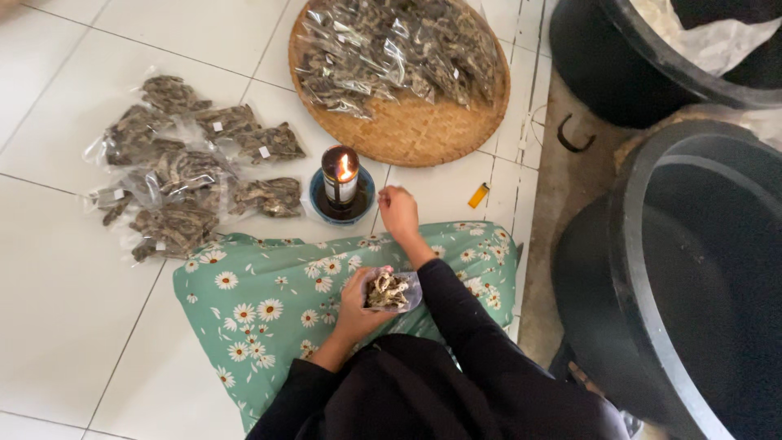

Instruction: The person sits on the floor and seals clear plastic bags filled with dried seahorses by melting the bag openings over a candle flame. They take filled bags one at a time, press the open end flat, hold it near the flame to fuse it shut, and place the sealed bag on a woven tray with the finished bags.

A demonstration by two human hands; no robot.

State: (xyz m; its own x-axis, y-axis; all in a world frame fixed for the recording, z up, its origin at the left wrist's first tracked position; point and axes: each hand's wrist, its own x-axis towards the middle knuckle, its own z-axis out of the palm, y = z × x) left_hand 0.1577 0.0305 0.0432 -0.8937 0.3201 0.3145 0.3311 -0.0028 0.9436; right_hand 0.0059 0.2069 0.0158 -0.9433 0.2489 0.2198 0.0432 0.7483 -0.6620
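Observation:
My left hand (358,303) holds a small clear plastic bag (389,291) filled with dried brownish pieces, resting over my lap in a green daisy-print cloth (261,301). My right hand (397,212) is stretched forward with fingers pinched together, just right of a lit candle (340,175) in a dark glass standing on a blue saucer (358,208). Whether the right fingers pinch something is not visible. Black sleeves cover both arms.
Several sealed bags of dried pieces (191,167) lie on the white tile floor at left. A round woven tray (423,130) holds more bags. An orange lighter (478,195) lies right of my hand. Large black tubs (676,269) stand at right.

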